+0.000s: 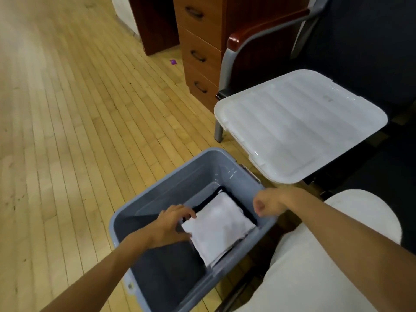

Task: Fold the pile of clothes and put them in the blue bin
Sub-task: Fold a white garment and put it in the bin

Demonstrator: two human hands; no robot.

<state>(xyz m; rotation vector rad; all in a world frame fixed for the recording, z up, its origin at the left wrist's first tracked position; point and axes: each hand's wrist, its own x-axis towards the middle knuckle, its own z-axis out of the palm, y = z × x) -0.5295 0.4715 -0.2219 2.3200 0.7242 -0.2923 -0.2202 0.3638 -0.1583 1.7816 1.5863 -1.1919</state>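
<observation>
Where lid [299, 124] rests (white), chair [258, 39].

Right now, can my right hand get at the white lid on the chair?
Probably yes. The right hand hovers curled and holding nothing over the blue bin's far rim, and the white lid lies uncovered on the chair just beyond, with nothing between them.
</observation>
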